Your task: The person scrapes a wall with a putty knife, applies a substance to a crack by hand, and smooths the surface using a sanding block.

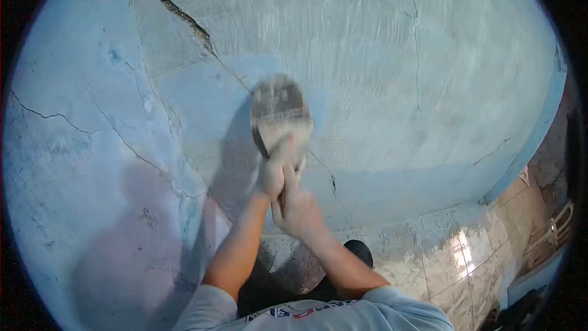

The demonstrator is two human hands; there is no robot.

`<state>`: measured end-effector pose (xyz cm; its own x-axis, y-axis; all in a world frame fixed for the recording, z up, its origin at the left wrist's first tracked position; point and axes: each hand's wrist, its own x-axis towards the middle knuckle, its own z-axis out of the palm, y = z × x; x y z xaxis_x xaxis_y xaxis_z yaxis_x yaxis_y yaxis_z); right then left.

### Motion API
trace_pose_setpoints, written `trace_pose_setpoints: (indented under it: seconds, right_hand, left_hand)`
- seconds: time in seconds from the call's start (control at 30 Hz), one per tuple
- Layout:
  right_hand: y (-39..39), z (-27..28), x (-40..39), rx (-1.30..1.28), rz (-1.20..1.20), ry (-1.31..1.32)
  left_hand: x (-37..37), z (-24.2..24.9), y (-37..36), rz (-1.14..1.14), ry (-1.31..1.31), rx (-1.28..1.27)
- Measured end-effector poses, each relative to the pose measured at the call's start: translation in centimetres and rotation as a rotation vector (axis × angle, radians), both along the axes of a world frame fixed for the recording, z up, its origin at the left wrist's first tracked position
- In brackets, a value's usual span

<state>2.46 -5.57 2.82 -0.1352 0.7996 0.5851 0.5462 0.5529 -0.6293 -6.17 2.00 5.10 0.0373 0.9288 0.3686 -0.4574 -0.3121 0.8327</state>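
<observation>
A dusty hand tool with a broad, rounded head (pixel 280 101) is up against the wall, its outline smeared by motion. The head is dark at the top and pale lower down. My left hand (pixel 274 176) is closed around its lower part, close below the head. Just below and to the right, my right hand (pixel 298 209) grips the handle, the two hands touching. Behind the tool is the blue-grey wall (pixel 367 92), scored with many short upright scrape marks. The tool's exact kind is blurred.
A deep crack (pixel 187 19) runs down toward the tool from the upper left, and thinner cracks cross the wall elsewhere. Below lies a dusty tiled floor (pixel 447 270) with a bright reflection. A pale chair (pixel 551 230) stands at the far right. A dark shoe (pixel 359 251) shows below my right arm.
</observation>
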Motion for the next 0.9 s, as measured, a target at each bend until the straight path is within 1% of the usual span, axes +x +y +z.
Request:
trace_pose_setpoints:
  seconds: [0.03, 0.07, 0.1, 0.13, 0.2, 0.23, 0.27, 0.37, 0.4, 0.47, 0.5, 0.57, 0.6, 0.7, 0.73, 0.77, 0.8, 0.87, 0.9]
  right_hand:
    - [-0.6, -1.2, 0.0, 0.003, -0.012, -0.002]
    - [-0.7, -1.6, 0.0, 0.029, -0.012, 0.018]
    - [-0.9, -1.9, -0.1, 0.042, -0.014, 0.042]
    - [-0.5, -0.3, 0.1, 0.008, 0.045, 0.046]
    - [0.5, 4.7, 0.3, -0.016, 0.049, 0.046]
    - [0.8, 6.2, 0.2, -0.022, 0.054, 0.046]
    - [1.8, 5.4, 0.0, 0.146, 0.044, 0.057]
    - [-0.1, 1.4, 0.1, 0.003, 0.037, 0.056]
    - [-0.7, 0.0, 0.2, 0.019, 0.035, 0.03]
    - [-0.9, -1.5, 0.2, 0.063, 0.035, -0.017]
    - [-0.5, -0.5, 0.1, 0.084, 0.037, -0.004]
    - [0.4, 3.7, 0.3, 0.102, 0.042, 0.011]
    - [0.8, 5.9, 0.2, 0.133, 0.036, 0.007]
    - [1.4, 3.9, 0.5, 0.123, 0.029, 0.041]
    - [1.0, 2.0, 0.6, 0.108, 0.032, 0.038]
    - [-0.1, -0.9, 0.8, 0.091, 0.036, 0.032]
    - [-0.3, -2.3, 1.1, 0.077, 0.039, 0.022]
    - [0.5, -0.7, 1.3, 0.053, 0.029, 0.005]
    - [0.5, 0.5, 1.5, 0.023, 0.019, -0.007]
  left_hand:
    - [0.2, -0.6, -0.5, 0.025, 0.022, 0.072]
    - [-0.1, -0.7, -0.6, 0.012, 0.022, 0.079]
    - [-0.2, 0.3, -1.2, -0.002, 0.022, 0.087]
    - [-0.2, 1.3, -0.8, 0.02, 0.032, 0.075]
    - [-0.7, 4.1, -0.2, 0.003, 0.12, 0.012]
    - [-1.0, 5.6, 0.1, -0.006, 0.165, -0.019]
    - [-1.3, 5.7, 0.8, -0.07, 0.14, -0.027]
    - [-0.2, 1.1, 0.8, 0.14, 0.158, 0.243]
    - [0.0, 0.0, -0.9, 0.054, 0.079, 0.171]
    - [0.3, 1.5, -1.4, -0.004, -0.003, 0.099]
    - [0.4, 3.1, -1.8, 0.019, -0.006, 0.073]
    - [0.0, 5.0, -0.6, -0.085, 0.02, 0.009]
    - [-1.3, 6.3, 1.2, -0.213, 0.051, -0.015]
    - [0.0, 5.8, 0.9, -0.098, 0.057, 0.02]
    - [1.5, 4.4, -0.7, 0.037, 0.023, 0.018]
    - [1.7, 3.2, -1.1, 0.068, 0.001, 0.025]
    - [2.0, 1.9, -1.5, 0.099, -0.021, 0.032]
    - [1.2, 0.9, -0.2, -0.036, -0.039, 0.031]
    - [0.9, 1.3, 0.4, -0.095, -0.055, 0.011]
